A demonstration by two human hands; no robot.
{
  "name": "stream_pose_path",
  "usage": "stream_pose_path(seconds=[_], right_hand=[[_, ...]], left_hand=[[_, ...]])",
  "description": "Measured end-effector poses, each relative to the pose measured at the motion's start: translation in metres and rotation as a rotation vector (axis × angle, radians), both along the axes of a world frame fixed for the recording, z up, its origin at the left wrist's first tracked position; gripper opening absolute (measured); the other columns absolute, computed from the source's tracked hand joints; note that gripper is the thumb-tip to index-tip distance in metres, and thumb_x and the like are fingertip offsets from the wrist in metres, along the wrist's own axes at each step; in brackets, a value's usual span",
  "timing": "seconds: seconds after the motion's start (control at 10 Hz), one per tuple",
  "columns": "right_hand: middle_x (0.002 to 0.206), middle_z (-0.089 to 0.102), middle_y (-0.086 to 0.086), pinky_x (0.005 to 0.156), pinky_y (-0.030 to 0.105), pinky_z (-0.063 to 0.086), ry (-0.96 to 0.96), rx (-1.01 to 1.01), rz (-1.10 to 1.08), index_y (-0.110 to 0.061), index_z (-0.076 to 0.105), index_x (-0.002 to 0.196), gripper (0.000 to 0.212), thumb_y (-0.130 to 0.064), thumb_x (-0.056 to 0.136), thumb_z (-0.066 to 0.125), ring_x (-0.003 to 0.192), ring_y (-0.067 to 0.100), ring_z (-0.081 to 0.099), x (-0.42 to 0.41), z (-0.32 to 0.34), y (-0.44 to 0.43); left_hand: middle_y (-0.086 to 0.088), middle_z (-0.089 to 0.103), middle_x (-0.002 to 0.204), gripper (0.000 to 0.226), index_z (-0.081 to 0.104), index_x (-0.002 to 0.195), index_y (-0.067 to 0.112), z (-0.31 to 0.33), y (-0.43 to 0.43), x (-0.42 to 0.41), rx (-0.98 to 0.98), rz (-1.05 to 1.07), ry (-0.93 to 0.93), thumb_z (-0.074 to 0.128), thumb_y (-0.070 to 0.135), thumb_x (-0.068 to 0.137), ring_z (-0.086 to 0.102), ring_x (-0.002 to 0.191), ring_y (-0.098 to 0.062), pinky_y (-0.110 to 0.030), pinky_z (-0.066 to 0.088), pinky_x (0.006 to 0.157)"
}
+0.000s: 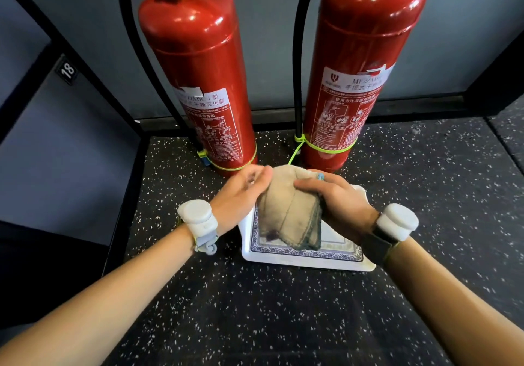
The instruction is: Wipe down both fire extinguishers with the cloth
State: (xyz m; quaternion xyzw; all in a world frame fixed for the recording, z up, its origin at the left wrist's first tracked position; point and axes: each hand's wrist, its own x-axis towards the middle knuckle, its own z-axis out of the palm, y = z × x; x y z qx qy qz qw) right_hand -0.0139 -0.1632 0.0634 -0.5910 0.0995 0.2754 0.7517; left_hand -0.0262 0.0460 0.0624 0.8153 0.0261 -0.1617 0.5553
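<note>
Two red extinguishers (198, 62) (365, 53), a beige cloth (289, 212), a white tray (309, 260) with blue border, black speckled floor (255, 309)

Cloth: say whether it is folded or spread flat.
Folded: the beige cloth hangs in stacked layers, held by left hand and right hand above the tray.

Two extinguishers (198, 76) (360, 62) side by side behind a tray (306, 260) on the floor (255, 309)
</note>
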Motion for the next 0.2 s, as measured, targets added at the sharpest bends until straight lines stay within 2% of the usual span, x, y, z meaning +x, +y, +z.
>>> stream_pose_path(seconds=[0.1, 0.2], right_hand=[[0.104, 0.071, 0.017, 0.097, 0.05, 0.056, 0.028, -0.133, 0.013, 0.001, 0.068, 0.115, 0.027, -0.016, 0.095, 0.072, 0.096, 0.032, 0.066, 0.004, -0.01, 0.001], [0.108, 0.074, 0.004, 0.098, 0.045, 0.056, -0.035, -0.641, 0.156, -0.017, 0.059, 0.122, 0.044, -0.049, 0.094, 0.07, 0.101, 0.028, 0.071, 0.004, -0.015, 0.0]], left_hand=[[0.003, 0.072, 0.098, 0.031, 0.068, 0.1, 0.025, -0.013, -0.005, -0.006, 0.032, -0.054, 0.027, 0.057, 0.054, 0.097, 0.067, 0.093, -0.012, -0.034, 0.052, 0.09], [0.005, 0.067, 0.113, 0.044, 0.057, 0.126, 0.023, -0.031, -0.008, -0.005, 0.296, -0.017, 0.063, 0.059, 0.055, 0.096, 0.066, 0.1, -0.012, -0.035, 0.051, 0.092]])
